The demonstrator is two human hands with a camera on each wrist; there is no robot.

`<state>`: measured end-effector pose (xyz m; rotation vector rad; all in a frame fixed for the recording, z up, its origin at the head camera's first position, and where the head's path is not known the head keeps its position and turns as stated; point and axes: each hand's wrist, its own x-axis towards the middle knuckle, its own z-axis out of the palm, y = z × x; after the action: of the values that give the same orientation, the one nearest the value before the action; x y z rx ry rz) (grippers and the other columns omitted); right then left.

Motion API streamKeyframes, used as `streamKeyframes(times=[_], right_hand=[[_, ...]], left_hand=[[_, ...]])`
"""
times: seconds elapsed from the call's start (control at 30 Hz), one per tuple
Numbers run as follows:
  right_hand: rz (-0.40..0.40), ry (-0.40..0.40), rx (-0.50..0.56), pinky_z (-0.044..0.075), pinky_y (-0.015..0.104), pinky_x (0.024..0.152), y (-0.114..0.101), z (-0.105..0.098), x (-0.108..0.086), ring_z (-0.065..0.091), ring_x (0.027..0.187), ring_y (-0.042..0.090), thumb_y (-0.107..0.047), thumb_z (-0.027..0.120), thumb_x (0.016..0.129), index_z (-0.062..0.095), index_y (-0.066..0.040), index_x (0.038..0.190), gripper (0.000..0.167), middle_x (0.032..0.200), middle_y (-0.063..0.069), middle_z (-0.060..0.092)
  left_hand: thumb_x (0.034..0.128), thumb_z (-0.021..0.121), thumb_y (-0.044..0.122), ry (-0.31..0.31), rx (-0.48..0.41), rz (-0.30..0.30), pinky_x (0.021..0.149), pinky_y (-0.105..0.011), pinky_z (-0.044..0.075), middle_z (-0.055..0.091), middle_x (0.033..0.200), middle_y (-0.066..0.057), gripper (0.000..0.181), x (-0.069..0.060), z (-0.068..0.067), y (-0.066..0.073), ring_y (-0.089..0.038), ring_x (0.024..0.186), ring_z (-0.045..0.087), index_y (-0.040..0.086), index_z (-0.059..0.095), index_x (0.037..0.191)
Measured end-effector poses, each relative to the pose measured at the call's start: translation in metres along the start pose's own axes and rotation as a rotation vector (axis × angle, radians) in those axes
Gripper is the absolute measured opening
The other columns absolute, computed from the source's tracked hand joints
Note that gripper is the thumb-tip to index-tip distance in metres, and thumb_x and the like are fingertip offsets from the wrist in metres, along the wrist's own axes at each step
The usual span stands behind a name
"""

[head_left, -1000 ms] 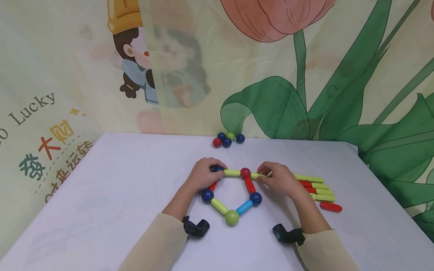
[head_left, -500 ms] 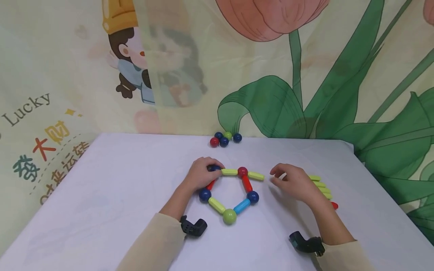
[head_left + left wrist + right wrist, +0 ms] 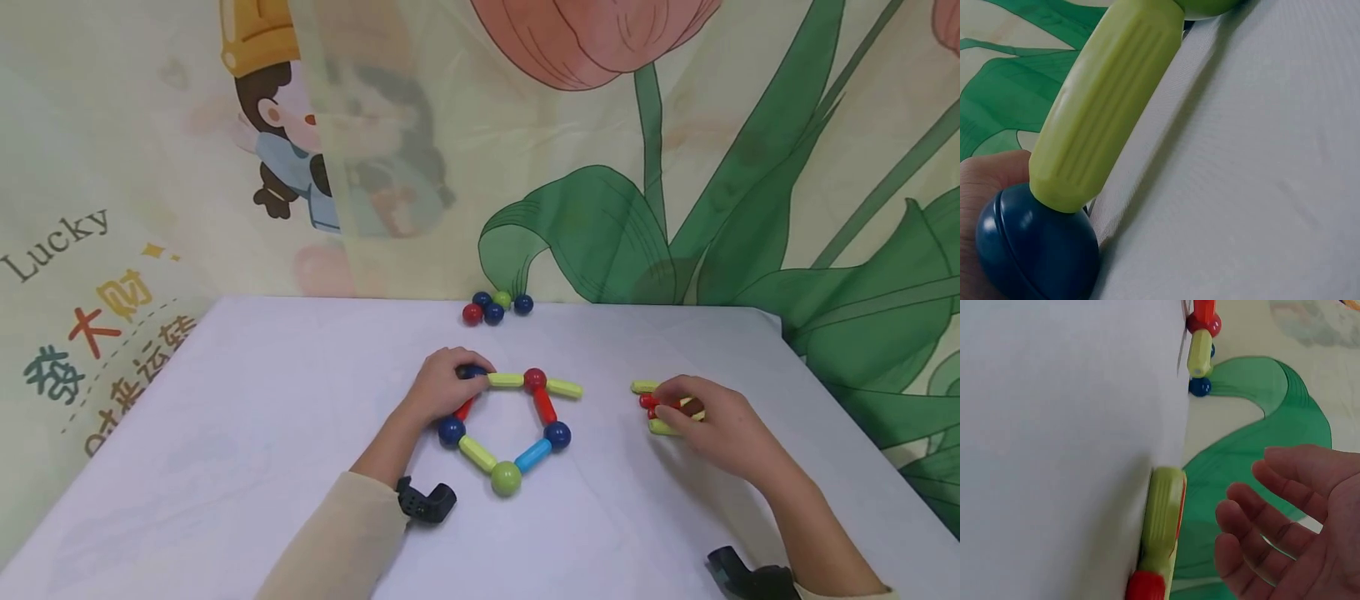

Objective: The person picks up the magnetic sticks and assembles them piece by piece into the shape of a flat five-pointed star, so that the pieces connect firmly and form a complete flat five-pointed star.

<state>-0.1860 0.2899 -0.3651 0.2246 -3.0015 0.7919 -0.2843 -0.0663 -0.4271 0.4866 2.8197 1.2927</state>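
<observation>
My left hand (image 3: 442, 387) grips a dark blue ball (image 3: 471, 372) at the upper left corner of a closed shape of balls and rods. In the left wrist view, a yellow-green rod (image 3: 1107, 106) joins that blue ball (image 3: 1041, 244). Other corners are a red ball (image 3: 535, 379), a green ball (image 3: 506, 478) and blue balls (image 3: 557, 435). From the red ball, a second yellow-green rod (image 3: 564, 388) sticks out rightward, its far end free. Over the loose rods (image 3: 643, 387) at right hovers my right hand (image 3: 716, 421), fingers parted and bent loosely; the right wrist view shows it holding nothing.
Several loose balls, blue, green and red (image 3: 472, 314), lie together at the back edge of the white-covered table (image 3: 300, 375). A printed cloth (image 3: 405, 267) hangs behind the table.
My right hand has let go of the rod at the red ball's right and moved right to the loose rods. My left hand still holds the blue ball. The view has shifted slightly.
</observation>
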Motion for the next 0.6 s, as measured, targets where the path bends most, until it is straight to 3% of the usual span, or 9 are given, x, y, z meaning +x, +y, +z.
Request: streamKeyframes(times=[0.27, 0.6], right_hand=[[0.106, -0.026, -0.034, 0.055, 0.027, 0.064, 0.028, -0.014, -0.014, 0.064, 0.102, 0.033, -0.03, 0.068, 0.1, 0.066, -0.006, 0.125, 0.035, 0.121, 0.019, 0.067], [0.131, -0.137, -0.11, 0.055, 0.029, 0.066, 0.052, -0.024, -0.014, 0.064, 0.089, 0.023, -0.018, 0.072, 0.094, 0.07, -0.004, 0.114, 0.025, 0.103, 0.011, 0.07]], left_hand=[[0.0911, 0.069, 0.023, -0.004, -0.007, -0.003, 0.107, -0.05, 0.046, 0.074, 0.121, -0.004, 0.021, 0.0, 0.002, 0.001, -0.028, 0.118, 0.061, 0.02, 0.079, 0.109], [0.0917, 0.069, 0.023, 0.007, -0.006, 0.006, 0.106, -0.05, 0.047, 0.074, 0.121, -0.004, 0.02, 0.001, 0.002, -0.003, -0.028, 0.117, 0.06, 0.021, 0.079, 0.109]])
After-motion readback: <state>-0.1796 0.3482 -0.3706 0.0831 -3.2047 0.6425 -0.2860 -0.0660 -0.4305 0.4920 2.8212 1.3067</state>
